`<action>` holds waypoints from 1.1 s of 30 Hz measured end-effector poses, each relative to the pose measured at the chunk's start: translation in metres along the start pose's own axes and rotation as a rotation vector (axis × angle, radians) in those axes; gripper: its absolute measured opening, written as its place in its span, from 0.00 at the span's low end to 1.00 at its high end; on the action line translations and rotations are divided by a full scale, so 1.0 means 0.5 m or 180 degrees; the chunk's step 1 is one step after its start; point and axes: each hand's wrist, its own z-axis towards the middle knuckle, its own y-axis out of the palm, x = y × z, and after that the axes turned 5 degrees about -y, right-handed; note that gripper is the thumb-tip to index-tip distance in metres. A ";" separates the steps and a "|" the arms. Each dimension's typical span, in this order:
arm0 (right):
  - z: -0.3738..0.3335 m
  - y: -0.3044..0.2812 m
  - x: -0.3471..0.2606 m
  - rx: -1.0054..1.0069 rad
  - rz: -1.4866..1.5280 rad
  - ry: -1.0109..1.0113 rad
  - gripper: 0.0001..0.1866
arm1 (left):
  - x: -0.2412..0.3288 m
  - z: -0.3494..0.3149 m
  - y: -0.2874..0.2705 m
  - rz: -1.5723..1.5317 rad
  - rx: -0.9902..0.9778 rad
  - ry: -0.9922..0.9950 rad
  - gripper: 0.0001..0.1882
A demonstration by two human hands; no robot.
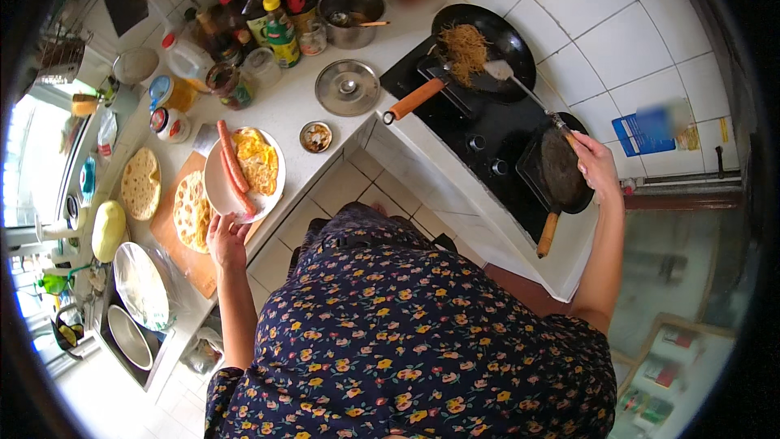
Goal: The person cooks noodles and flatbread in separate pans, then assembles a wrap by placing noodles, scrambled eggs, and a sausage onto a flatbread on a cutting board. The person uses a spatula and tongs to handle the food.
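Note:
My right hand (597, 164) is closed round the handle of a spatula (528, 91). The spatula's flat head rests in a black wok (513, 39) beside a heap of brown noodle-like strands (465, 50). On the left, my left hand (227, 242) grips the near rim of a white plate (213, 187). Long reddish sausages (231, 164) and yellow fried egg (257, 164) lie on this plate. Below it, a browned flatbread (190, 213) sits on a wooden cutting board (172, 254), partly covered by the plate.
A flat pan (561, 164) occupies the nearer burner of the black stove (435, 118). Along the counter stand a pot lid (348, 87), a steel pot (357, 31), a small tin (316, 136), several sauce bottles (280, 28) and another flatbread (141, 185).

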 end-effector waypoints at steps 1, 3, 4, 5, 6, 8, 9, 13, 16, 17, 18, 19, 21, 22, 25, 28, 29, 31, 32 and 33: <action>0.019 -0.021 0.008 -0.0120 -0.0112 0.0141 0.15 | -0.001 0.005 0.024 0.0073 -0.0031 -0.0042 0.12; 0.053 -0.056 0.020 -0.0383 -0.0320 0.0423 0.16 | -0.001 -0.001 0.075 0.0165 -0.0172 -0.0077 0.11; 0.067 -0.070 0.024 -0.0593 -0.0289 0.0438 0.15 | -0.003 -0.004 0.097 0.0208 -0.0242 -0.0095 0.10; 0.078 -0.070 0.020 -0.0684 -0.0293 0.0504 0.15 | -0.005 -0.007 0.112 0.0254 -0.0237 -0.0139 0.11; 0.080 -0.065 0.011 -0.0755 -0.0287 0.0532 0.15 | -0.011 -0.008 0.126 0.0279 -0.0256 -0.0153 0.11; 0.099 -0.046 0.024 -0.0797 -0.0206 0.0502 0.15 | -0.020 -0.007 0.153 0.0328 -0.0305 -0.0190 0.13; 0.118 -0.038 0.054 -0.0749 -0.0250 0.0388 0.14 | -0.024 -0.011 0.166 0.0343 -0.0298 -0.0202 0.12; 0.185 0.048 0.145 -0.0117 -0.0221 -0.0029 0.15 | -0.036 -0.018 0.201 0.0400 -0.0217 -0.0267 0.09; 0.247 0.142 0.229 0.0258 -0.0114 -0.0595 0.17 | -0.044 -0.016 0.213 0.0409 -0.0224 -0.0285 0.09; 0.277 0.173 0.271 0.0452 -0.0132 -0.0930 0.17 | -0.042 -0.023 0.228 0.0393 -0.0226 -0.0273 0.09; 0.277 0.196 0.259 0.0433 0.0065 -0.0823 0.17 | -0.043 -0.026 0.238 0.0366 -0.0207 -0.0267 0.09; 0.273 0.222 0.246 0.0416 0.0259 -0.0711 0.18 | -0.043 -0.022 0.241 0.0427 -0.0216 -0.0278 0.10; 0.283 0.256 0.263 0.0528 0.0576 -0.0768 0.18 | -0.038 -0.017 0.247 0.0553 -0.0257 -0.0295 0.10; 0.282 0.259 0.274 0.0462 0.0902 -0.0606 0.18 | -0.035 -0.014 0.253 0.0575 -0.0392 -0.0286 0.10; 0.256 0.267 0.259 0.0361 0.1640 -0.0342 0.19 | -0.026 -0.011 0.279 0.0649 -0.0615 -0.0246 0.10; 0.241 0.261 0.247 0.0344 0.1952 -0.0316 0.19 | -0.023 -0.013 0.337 0.0716 -0.0626 -0.0191 0.09; 0.235 0.261 0.244 0.0342 0.2020 -0.0337 0.19 | -0.023 -0.007 0.350 0.0731 -0.0703 -0.0199 0.10; 0.223 0.262 0.240 0.0445 0.1932 -0.0383 0.19 | -0.022 0.004 0.373 0.0765 -0.0860 -0.0218 0.10; 0.218 0.262 0.239 0.0493 0.1885 -0.0400 0.19 | -0.018 0.002 0.391 0.0822 -0.0835 -0.0209 0.11; 0.214 0.260 0.240 0.0503 0.1899 -0.0404 0.19 | -0.021 0.005 0.406 0.0870 -0.0877 -0.0221 0.11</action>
